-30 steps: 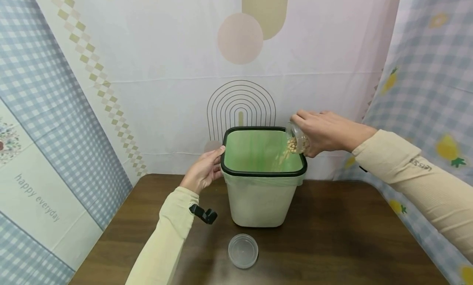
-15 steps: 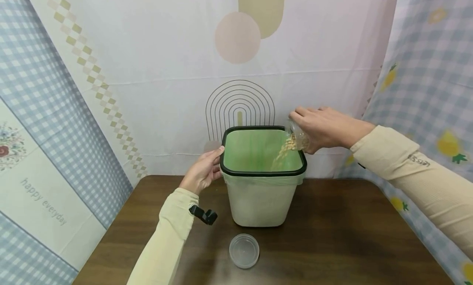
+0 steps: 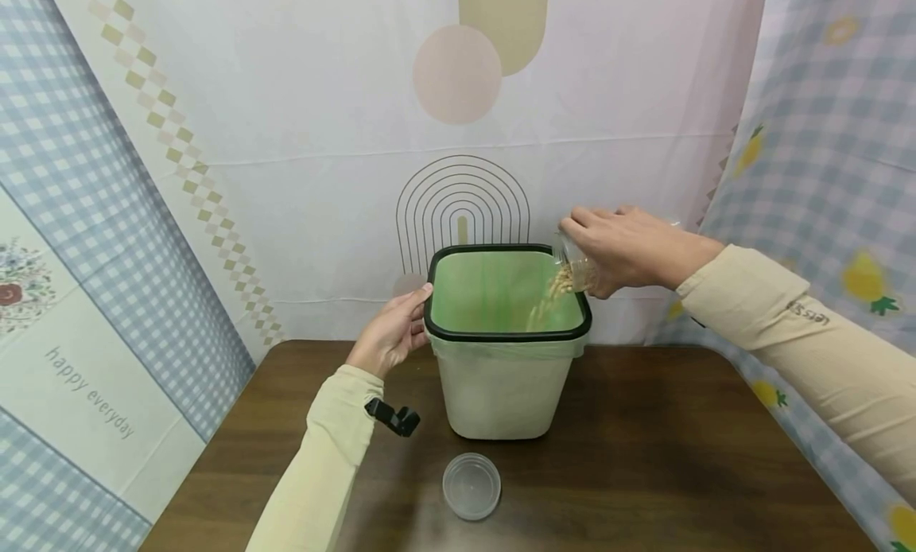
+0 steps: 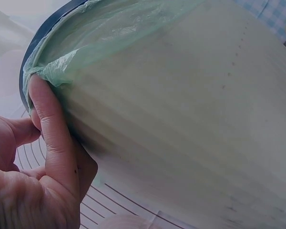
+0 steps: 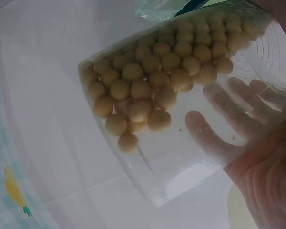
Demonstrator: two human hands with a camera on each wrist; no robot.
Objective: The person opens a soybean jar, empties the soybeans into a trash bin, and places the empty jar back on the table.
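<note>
A pale trash bin (image 3: 501, 393) with a black rim and a green bag lining stands on the brown table. At its left side my left hand (image 3: 392, 329) grips the rim, thumb at the edge and fingers below it; the left wrist view shows the fingers (image 4: 50, 129) against the green bag (image 4: 62, 67). Over the right rim my right hand (image 3: 630, 250) holds a clear plastic jar (image 5: 181, 157) tipped toward the bin. Soybeans (image 5: 148, 81) lie along the jar's lower side, and a stream of them falls into the bin. The bin's bottom inside is hidden.
A round clear lid (image 3: 471, 487) lies on the brown table (image 3: 680, 456) in front of the bin. A white printed cloth (image 3: 322, 218) hangs behind, with blue checked cloths at both sides.
The jar has tipped a little further, and soybeans have kept pouring into the bin. My left hand has stayed on the rim. The head view has shifted slightly.
</note>
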